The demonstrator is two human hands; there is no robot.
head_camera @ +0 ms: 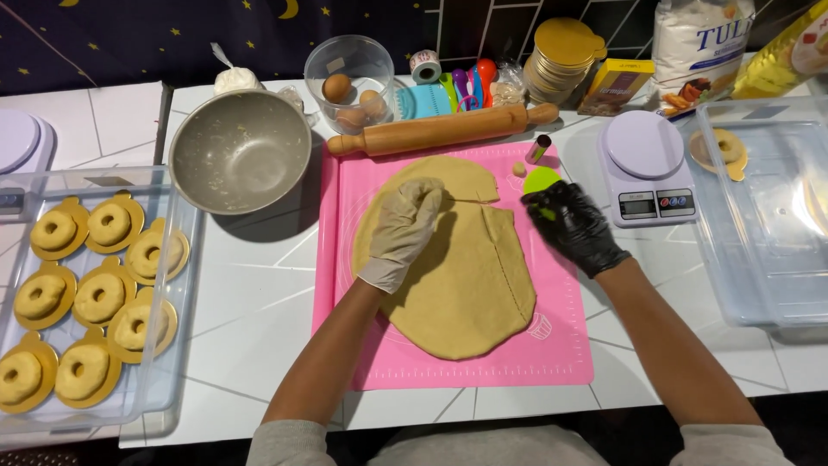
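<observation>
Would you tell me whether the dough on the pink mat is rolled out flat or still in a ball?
Rolled out flat: the dough lies as a thin sheet on the pink mat, with cut lines in it.

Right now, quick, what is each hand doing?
Left hand: open, pale glove, lying flat on the rolled dough.
Right hand: closed, black glove, holding a green dough scraper at the edge of the dough.

white flour bag (700,47) back-right | yellow box (614,85) beside | scale screen (636,204), perhaps blank
</observation>
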